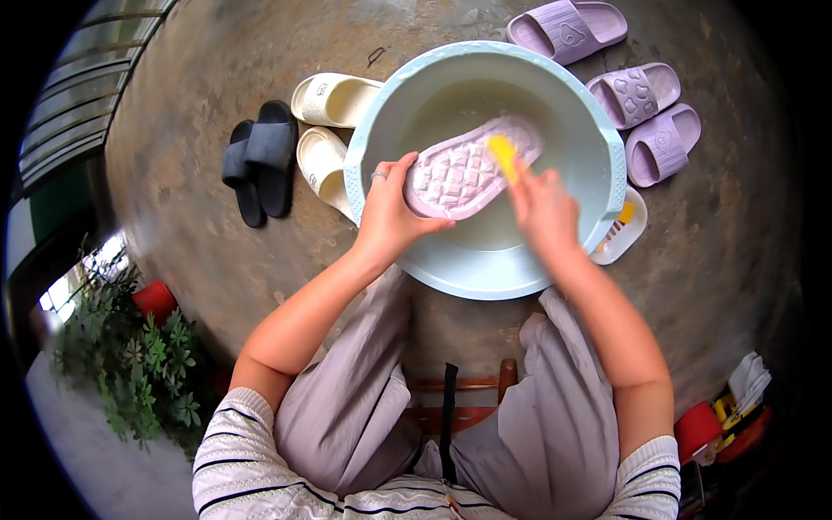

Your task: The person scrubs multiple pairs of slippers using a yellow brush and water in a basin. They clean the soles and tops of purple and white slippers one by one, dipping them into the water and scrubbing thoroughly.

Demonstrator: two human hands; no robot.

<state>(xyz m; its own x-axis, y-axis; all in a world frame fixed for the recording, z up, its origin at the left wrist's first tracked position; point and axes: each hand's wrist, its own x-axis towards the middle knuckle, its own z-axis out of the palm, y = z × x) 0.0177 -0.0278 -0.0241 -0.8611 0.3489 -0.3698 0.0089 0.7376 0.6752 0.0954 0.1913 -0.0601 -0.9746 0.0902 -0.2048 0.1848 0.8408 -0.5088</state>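
Holding a slipper (451,180) over a basin (475,276), left hand (390,208) pinching one end, right hand (548,215) clasping a yellow brush (502,156)

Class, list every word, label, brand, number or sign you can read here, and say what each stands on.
No text can be read.
Cream slippers: strap marks, too small to read.
Purple slippers: raised shapes, no legible lettering.
Pink slipper in the left hand: raised pattern, no legible lettering.
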